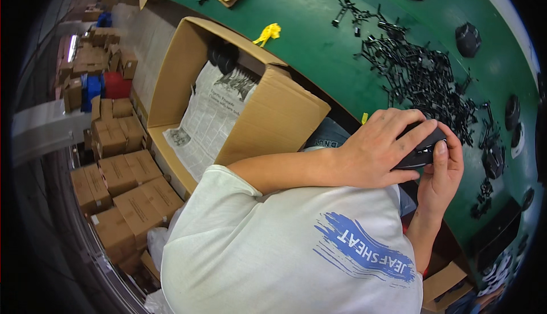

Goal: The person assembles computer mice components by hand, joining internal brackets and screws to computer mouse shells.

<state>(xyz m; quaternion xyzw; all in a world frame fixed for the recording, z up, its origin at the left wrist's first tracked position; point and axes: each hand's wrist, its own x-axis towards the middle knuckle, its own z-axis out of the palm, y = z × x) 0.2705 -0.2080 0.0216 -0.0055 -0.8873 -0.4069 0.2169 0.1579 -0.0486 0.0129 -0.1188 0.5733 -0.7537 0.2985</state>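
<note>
A black domed plastic shell point(420, 157) is held between my two hands over the near edge of the green table. My left hand point(376, 148) reaches across from the left and lies over its upper side, fingers curved around it. From below on the right, my right hand point(443, 171) grips the far side, its thumb pressed against the shell's glossy edge. The fingers cover much of the shell. Just beyond the hands lies a spread pile of small black plastic parts point(419, 72).
On the left stands an open cardboard box point(285, 112), with newspaper point(213, 109) and black rounded pieces point(223, 58) inside. More black domed shells point(468, 39) sit along the green table's point(310, 26) far side. A yellow bundle point(268, 34) lies by the box. Stacked cartons point(137, 200) fill the floor at left.
</note>
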